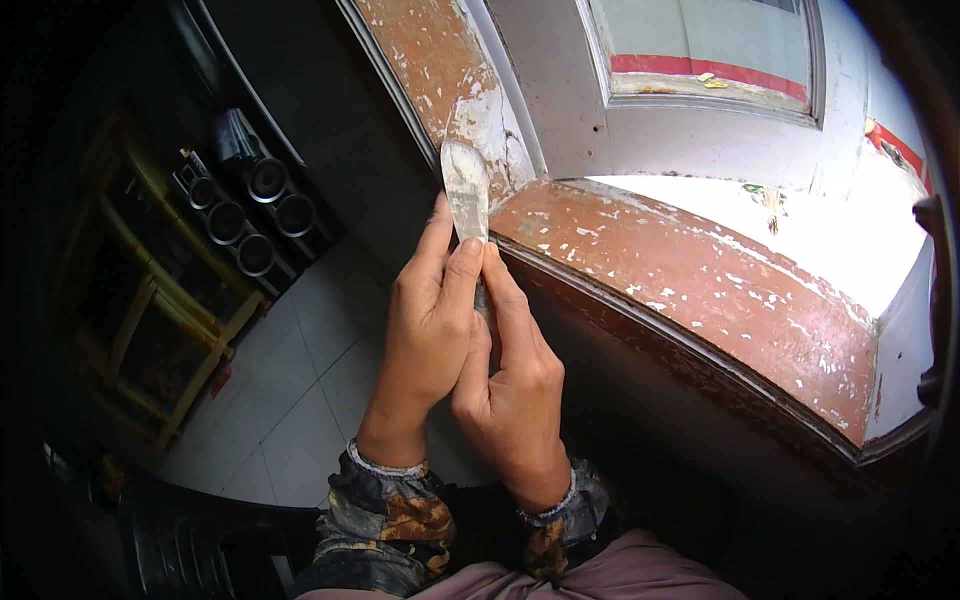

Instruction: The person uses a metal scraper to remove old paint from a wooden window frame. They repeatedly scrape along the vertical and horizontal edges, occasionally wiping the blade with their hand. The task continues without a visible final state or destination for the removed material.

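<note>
Both my hands meet around a scraper-like hand tool point(466, 187), whose pale, rounded metal blade points up the picture. My right hand point(517, 360) grips its dark handle, fingers wrapped around it, with a fingertip near the base of the blade. My left hand point(431, 330) lies against the tool from the left, its thumb at the lower end of the blade and its index finger reaching up beside it. The blade overlaps the lower part of the window frame's side face point(431, 60) in view; whether it touches is unclear. Reddish-brown paint there is chipped, showing white patches and a crack.
To the right runs the windowsill point(697, 262), its reddish-brown paint flecked white. Beyond it stands a white window sash point(675, 142) with a glass pane. At the left are loudspeakers point(255, 202), a yellowish wooden frame point(157, 277), a tiled floor point(292, 397) and a dark plastic chair point(187, 540).
</note>
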`<state>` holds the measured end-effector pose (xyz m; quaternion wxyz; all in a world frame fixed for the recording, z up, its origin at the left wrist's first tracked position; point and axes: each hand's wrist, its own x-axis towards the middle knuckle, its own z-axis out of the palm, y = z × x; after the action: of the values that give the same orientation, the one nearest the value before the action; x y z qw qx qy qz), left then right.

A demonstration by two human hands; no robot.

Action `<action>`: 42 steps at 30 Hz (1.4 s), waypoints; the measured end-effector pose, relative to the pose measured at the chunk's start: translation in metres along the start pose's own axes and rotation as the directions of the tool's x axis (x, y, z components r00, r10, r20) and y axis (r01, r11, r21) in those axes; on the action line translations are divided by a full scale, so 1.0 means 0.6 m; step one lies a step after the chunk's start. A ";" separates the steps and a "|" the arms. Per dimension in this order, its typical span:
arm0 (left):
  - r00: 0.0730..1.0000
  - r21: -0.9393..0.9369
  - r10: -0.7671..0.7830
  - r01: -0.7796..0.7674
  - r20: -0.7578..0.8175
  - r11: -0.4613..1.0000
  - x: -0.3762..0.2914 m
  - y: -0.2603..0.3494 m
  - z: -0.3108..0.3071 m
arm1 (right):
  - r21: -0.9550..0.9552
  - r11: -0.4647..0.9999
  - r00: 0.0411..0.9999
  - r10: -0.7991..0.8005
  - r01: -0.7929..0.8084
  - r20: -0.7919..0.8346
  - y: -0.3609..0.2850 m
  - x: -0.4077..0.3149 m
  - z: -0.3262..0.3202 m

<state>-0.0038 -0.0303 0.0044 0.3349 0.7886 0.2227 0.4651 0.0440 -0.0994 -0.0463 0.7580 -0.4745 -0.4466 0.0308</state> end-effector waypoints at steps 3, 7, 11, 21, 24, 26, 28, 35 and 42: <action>1.000 0.016 -0.011 0.011 0.008 1.000 -0.001 -0.001 -0.001 | -0.008 1.000 1.000 0.022 -0.022 0.005 -0.001 -0.001 0.000; 1.000 0.041 -0.021 0.021 0.013 0.999 0.000 0.000 -0.001 | 0.010 1.000 1.000 -0.013 0.013 -0.004 0.001 0.001 0.000; 1.000 0.044 -0.016 0.015 0.026 0.999 0.002 -0.002 -0.001 | 0.013 1.000 1.000 -0.017 0.017 -0.009 0.004 0.002 0.002; 0.999 0.038 0.001 -0.003 0.046 0.999 0.004 -0.006 -0.003 | -0.024 1.000 1.000 -0.017 0.017 -0.006 0.004 0.002 0.006; 0.999 0.049 -0.027 0.025 0.039 0.999 0.004 -0.006 -0.004 | -0.028 1.000 1.000 -0.009 0.009 0.003 0.003 0.001 0.005; 0.999 0.062 -0.031 0.028 0.041 0.998 0.003 -0.007 -0.005 | -0.022 1.000 1.000 -0.019 0.019 0.000 0.003 0.000 0.005; 0.999 0.053 -0.023 0.020 0.040 0.998 0.004 -0.008 -0.006 | -0.023 0.999 1.000 -0.026 0.026 -0.002 0.005 0.000 0.007; 0.999 0.042 -0.040 0.038 0.036 0.998 0.002 -0.007 -0.010 | -0.035 0.999 1.000 -0.028 0.027 -0.013 0.006 -0.003 0.014; 0.999 -0.002 -0.006 0.006 0.048 1.000 0.006 -0.012 -0.008 | -0.040 0.999 1.000 0.003 -0.003 0.001 0.006 -0.002 0.012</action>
<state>-0.0069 -0.0214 0.0027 0.3426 0.7985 0.2164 0.4451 0.0395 -0.0930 -0.0485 0.7482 -0.4900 -0.4468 0.0234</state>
